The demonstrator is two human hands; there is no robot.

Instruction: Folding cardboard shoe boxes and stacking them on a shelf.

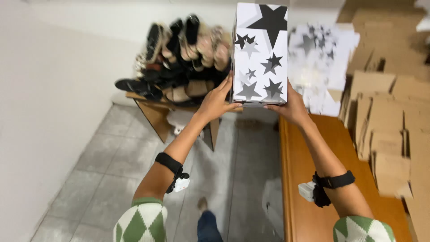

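1. My left hand [216, 101] and right hand [291, 107] grip the star-printed white box [261, 54] from both sides.
2. I hold it raised, beside the heaped shoes [179, 58], above the orange table [309, 179].

Bright even indoor light, soft shadows, background blurred, edges slightly distorted

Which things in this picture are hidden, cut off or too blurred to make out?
Head view:
- White cardboard box with grey and black stars: contents hidden by its own walls.
- Left hand and right hand: palms hidden against the box.
- Pile of dark and beige shoes: blurred.
- Brown cardboard sheets: cut by right edge.
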